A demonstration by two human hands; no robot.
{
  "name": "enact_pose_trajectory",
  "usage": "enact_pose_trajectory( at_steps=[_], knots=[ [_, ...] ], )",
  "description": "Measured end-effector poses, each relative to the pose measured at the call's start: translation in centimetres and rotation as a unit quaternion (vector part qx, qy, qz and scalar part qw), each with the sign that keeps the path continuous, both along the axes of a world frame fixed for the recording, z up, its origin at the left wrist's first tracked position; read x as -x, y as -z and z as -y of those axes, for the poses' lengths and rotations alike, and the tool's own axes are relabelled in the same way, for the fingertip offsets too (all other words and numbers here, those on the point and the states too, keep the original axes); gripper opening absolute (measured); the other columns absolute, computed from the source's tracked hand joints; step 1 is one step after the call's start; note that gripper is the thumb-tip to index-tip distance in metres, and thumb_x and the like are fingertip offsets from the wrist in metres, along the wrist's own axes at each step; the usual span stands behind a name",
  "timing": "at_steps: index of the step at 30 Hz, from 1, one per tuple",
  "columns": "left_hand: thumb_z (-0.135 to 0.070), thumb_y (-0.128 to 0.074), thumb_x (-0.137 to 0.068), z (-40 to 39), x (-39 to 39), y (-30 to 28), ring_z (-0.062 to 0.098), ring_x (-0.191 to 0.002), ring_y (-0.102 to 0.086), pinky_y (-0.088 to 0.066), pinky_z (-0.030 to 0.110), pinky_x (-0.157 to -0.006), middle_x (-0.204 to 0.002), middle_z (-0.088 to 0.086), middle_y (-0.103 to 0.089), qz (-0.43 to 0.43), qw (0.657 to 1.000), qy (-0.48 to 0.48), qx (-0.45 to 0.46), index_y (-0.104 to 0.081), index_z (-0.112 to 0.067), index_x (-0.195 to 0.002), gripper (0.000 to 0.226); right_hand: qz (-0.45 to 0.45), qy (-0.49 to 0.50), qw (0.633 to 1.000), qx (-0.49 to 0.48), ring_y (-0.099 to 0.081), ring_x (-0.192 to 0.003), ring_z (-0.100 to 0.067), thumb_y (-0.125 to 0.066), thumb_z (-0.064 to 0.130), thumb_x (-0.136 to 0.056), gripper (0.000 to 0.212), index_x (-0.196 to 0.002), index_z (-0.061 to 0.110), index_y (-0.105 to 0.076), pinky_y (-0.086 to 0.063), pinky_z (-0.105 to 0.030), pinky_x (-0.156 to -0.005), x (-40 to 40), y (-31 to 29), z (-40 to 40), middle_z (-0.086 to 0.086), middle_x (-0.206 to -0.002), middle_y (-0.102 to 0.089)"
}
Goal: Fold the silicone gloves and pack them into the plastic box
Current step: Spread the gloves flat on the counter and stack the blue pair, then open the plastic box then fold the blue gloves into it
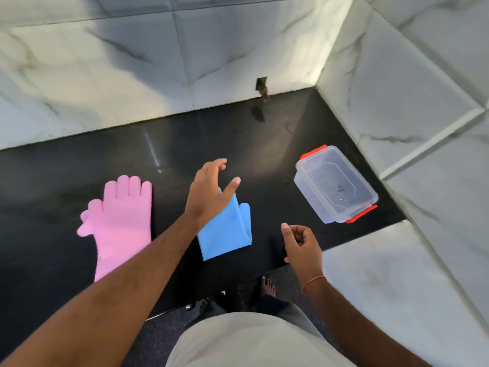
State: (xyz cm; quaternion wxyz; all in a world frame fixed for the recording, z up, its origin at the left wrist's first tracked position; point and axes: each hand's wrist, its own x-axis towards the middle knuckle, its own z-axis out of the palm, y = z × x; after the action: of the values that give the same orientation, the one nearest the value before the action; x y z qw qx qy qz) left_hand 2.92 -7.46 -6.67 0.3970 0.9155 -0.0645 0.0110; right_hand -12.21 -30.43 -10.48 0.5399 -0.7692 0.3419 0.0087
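Observation:
A pink silicone glove (pixel 120 221) lies flat on the black counter at the left, fingers pointing away from me. To its right lies a blue silicone glove (pixel 226 231), its finger end hidden under my left hand (pixel 209 192), which hovers over it with fingers spread and nothing held. My right hand (pixel 300 243) hangs near the counter's front edge, right of the blue glove, fingers loosely curled and empty. The clear plastic box (pixel 336 184) with orange-red clips stands at the right, lid on.
The black counter (pixel 185 144) is bounded by marble-tiled walls behind and to the right. A small hole with a stub (pixel 262 88) marks the back wall. A white marble ledge (pixel 370 274) adjoins the counter's front right corner. My foot shows below the edge.

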Motion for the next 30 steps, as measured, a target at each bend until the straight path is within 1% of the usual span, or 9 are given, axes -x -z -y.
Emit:
enact_pose_trajectory(
  at_steps=[5, 7, 11, 14, 17, 21, 24, 27, 30],
  knots=[
    [-0.049, -0.064, -0.104, 8.4, -5.4, -1.2, 0.017, -0.147, -0.052, -0.043, 0.042, -0.124, -0.157, -0.004, -0.057, -0.028, 0.995, 0.097, 0.019, -0.046, -0.023, -0.16, 0.064, 0.003, 0.119, 0.993, 0.014, -0.074, -0.085, -0.019, -0.054, 0.082, -0.084, 0.05, -0.097, 0.035, -0.062, -0.068, -0.036, -0.069, 2.1, -1.4, 3.7, 0.009, -0.093, -0.073],
    [-0.05, -0.063, -0.105, 12.1, -6.7, -1.4, 0.018, -0.149, -0.051, -0.041, 0.04, -0.126, -0.159, -0.003, -0.056, -0.043, 0.992, 0.119, 0.014, -0.044, -0.023, -0.162, 0.066, 0.004, 0.159, 0.987, 0.016, -0.073, -0.088, -0.021, -0.054, 0.075, -0.091, 0.043, -0.099, 0.033, -0.061, -0.066, -0.031, -0.067, 2.2, -2.0, 5.6, 0.008, -0.096, -0.072],
    [-0.057, -0.057, -0.106, 18.2, -7.6, -1.5, 0.02, -0.149, -0.053, -0.042, 0.038, -0.117, -0.163, -0.004, -0.054, -0.115, 0.98, 0.162, 0.01, -0.036, -0.028, -0.166, 0.07, 0.014, 0.204, 0.979, -0.003, -0.072, -0.096, -0.024, -0.057, 0.064, -0.1, 0.033, -0.104, 0.031, -0.061, -0.066, -0.047, -0.086, 1.1, -2.7, 9.0, 0.003, -0.102, -0.072],
    [-0.053, -0.052, -0.109, 20.8, -7.8, -1.5, 0.016, -0.133, -0.062, -0.047, 0.03, -0.1, -0.154, 0.0, -0.061, -0.143, 0.974, 0.174, 0.011, -0.042, -0.022, -0.164, 0.063, 0.021, 0.205, 0.978, -0.017, -0.072, -0.097, -0.022, -0.055, 0.064, -0.1, 0.036, -0.111, 0.03, -0.062, -0.065, -0.049, -0.09, 0.0, -3.0, 10.8, 0.004, -0.106, -0.072],
    [-0.045, -0.057, -0.11, 21.9, -7.8, -1.3, 0.012, -0.11, -0.067, -0.05, 0.023, -0.086, -0.131, -0.002, -0.07, -0.137, 0.979, 0.151, -0.013, -0.059, -0.021, -0.149, 0.046, 0.022, 0.188, 0.982, -0.022, -0.074, -0.093, -0.021, -0.055, 0.063, -0.1, 0.039, -0.114, 0.028, -0.064, -0.067, -0.043, -0.084, -1.1, -2.9, 12.4, 0.005, -0.104, -0.075],
    [-0.045, -0.057, -0.109, 20.7, -7.3, -1.0, 0.005, -0.086, -0.067, -0.046, 0.014, -0.067, -0.098, -0.016, -0.069, -0.132, 0.985, 0.103, -0.05, -0.07, -0.025, -0.116, 0.025, 0.042, 0.159, 0.986, -0.013, -0.076, -0.086, -0.018, -0.058, 0.061, -0.1, 0.029, -0.102, 0.033, -0.065, -0.064, -0.021, -0.064, -2.3, -2.7, 13.8, 0.013, -0.095, -0.075],
    [-0.055, -0.052, -0.105, 18.8, -5.7, -1.0, 0.01, -0.075, -0.065, -0.044, 0.02, -0.06, -0.083, -0.011, -0.068, -0.14, 0.988, 0.045, -0.053, -0.065, -0.025, -0.088, 0.037, 0.058, 0.12, 0.991, 0.012, -0.077, -0.084, -0.018, -0.056, 0.06, -0.102, 0.032, -0.096, 0.031, -0.07, -0.068, -0.031, -0.069, -3.6, -2.4, 15.0, 0.012, -0.091, -0.076],
    [-0.062, -0.044, -0.106, 17.2, -3.1, -1.0, 0.012, -0.069, -0.064, -0.049, 0.024, -0.058, -0.079, -0.005, -0.068, -0.168, 0.985, -0.007, -0.046, -0.059, -0.024, -0.08, 0.048, 0.059, 0.056, 0.995, 0.06, -0.074, -0.083, -0.021, -0.05, 0.057, -0.106, 0.043, -0.091, 0.024, -0.072, -0.068, -0.039, -0.073, -5.3, -2.0, 16.3, 0.005, -0.085, -0.075],
    [-0.057, -0.036, -0.111, 16.2, -0.3, -0.5, 0.02, -0.078, -0.069, -0.06, 0.038, -0.065, -0.085, 0.001, -0.068, -0.192, 0.98, -0.057, -0.013, -0.058, -0.019, -0.086, 0.051, 0.077, -0.015, 0.991, 0.104, -0.072, -0.077, -0.014, -0.046, 0.057, -0.108, 0.045, -0.083, 0.028, -0.07, -0.063, -0.024, -0.069, -6.8, -2.3, 17.1, 0.011, -0.076, -0.072]
  ],
)
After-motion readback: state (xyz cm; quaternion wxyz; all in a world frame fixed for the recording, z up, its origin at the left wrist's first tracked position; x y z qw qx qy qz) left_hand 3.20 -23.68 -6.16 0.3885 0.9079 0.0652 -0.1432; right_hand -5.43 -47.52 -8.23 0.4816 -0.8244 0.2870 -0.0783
